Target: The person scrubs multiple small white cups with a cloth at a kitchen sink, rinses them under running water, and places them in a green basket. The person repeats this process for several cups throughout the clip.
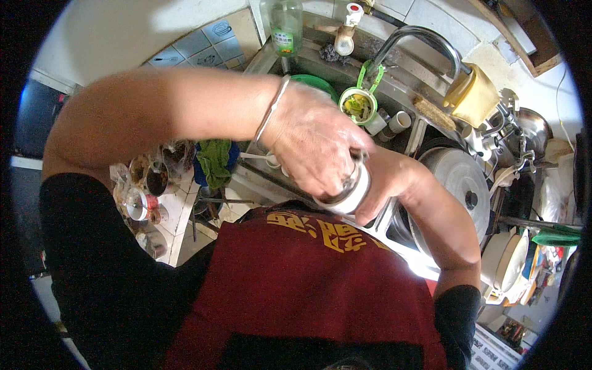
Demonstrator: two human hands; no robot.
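Over the sink's front edge my right hand is closed around the outside of a white cup, which is tilted with its mouth toward my left hand. My left hand, slightly blurred, has its fingers curled into the cup's mouth. Its fingertips are hidden, so I cannot make out what they hold. Just beyond, a green-rimmed strainer with food scraps hangs near the faucet. Beside it a white cup lies on its side. Part of a green basin shows behind my left hand.
A large lidded pot stands right of the sink, close to my right forearm. A yellow cloth hangs at the faucet's mouth. At the back stands a clear bottle near dark steel wool. Jars crowd the left side.
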